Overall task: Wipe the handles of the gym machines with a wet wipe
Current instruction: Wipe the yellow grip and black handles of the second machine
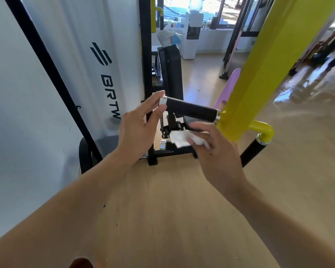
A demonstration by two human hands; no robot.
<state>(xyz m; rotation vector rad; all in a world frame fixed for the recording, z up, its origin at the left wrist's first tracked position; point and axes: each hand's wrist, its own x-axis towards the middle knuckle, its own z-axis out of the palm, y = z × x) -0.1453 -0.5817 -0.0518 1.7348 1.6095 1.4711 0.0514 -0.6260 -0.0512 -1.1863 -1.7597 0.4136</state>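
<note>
Gym floor; wet wipe (179, 140) in right-hand grip (215, 149), below handle (190, 109).

The dark letters "BRTW" are printed down the white shroud panel (97, 74) of a gym machine, read sideways, below a logo of three slanted dark bars. No other text can be read.

wet wipe (179, 139) partly hidden by right-hand fingers (199, 130); windowsill items blurred
</note>
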